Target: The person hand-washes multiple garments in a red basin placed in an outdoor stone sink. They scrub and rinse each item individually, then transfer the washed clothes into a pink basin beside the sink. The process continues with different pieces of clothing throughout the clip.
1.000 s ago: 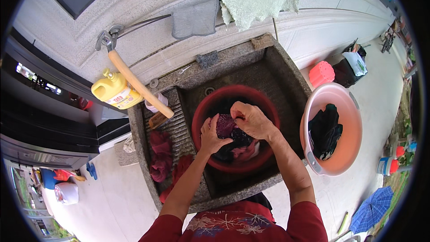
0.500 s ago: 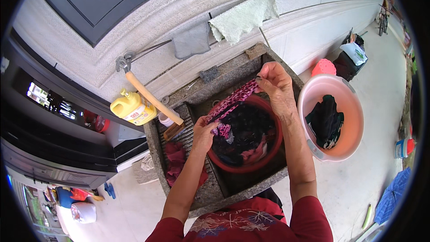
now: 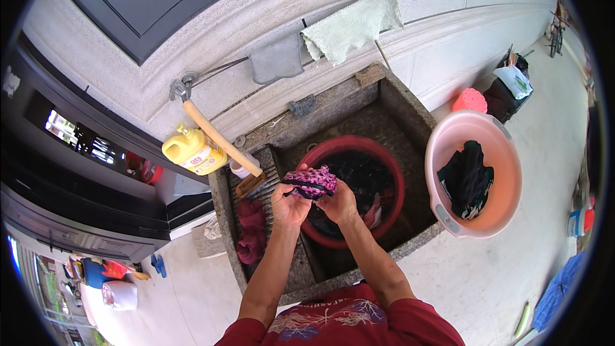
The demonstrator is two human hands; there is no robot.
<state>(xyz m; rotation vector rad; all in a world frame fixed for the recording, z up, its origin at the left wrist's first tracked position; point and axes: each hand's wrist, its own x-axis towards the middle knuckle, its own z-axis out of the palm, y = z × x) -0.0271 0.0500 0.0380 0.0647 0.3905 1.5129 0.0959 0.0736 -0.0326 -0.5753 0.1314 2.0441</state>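
Observation:
A pink-and-black patterned cloth (image 3: 312, 183), probably a garment, is bunched up between my two hands above the left side of a red basin (image 3: 400, 182). My left hand (image 3: 289, 206) pinches its left end, where a black edge shows. My right hand (image 3: 340, 203) grips the right end; its fingers are partly hidden by the cloth. Dark wet clothes (image 3: 359, 173) and a pinkish piece (image 3: 373, 213) lie in the basin. The basin stands in a stone sink (image 3: 410, 112). Left of my hands, a maroon cloth (image 3: 251, 234) rests on the sink's ridged washboard.
A wooden brush (image 3: 250, 184) lies by the washboard, near a yellow detergent jug (image 3: 195, 152) and a hose (image 3: 214, 134) on the tap. To the right stands a pale pink tub (image 3: 509, 179) with a black garment (image 3: 466, 179). Cloths (image 3: 351, 29) hang on the wall rail.
The patterned cloth was stretched between my hands and is now gathered into a bunch. My right hand has come down and left, close to my left hand.

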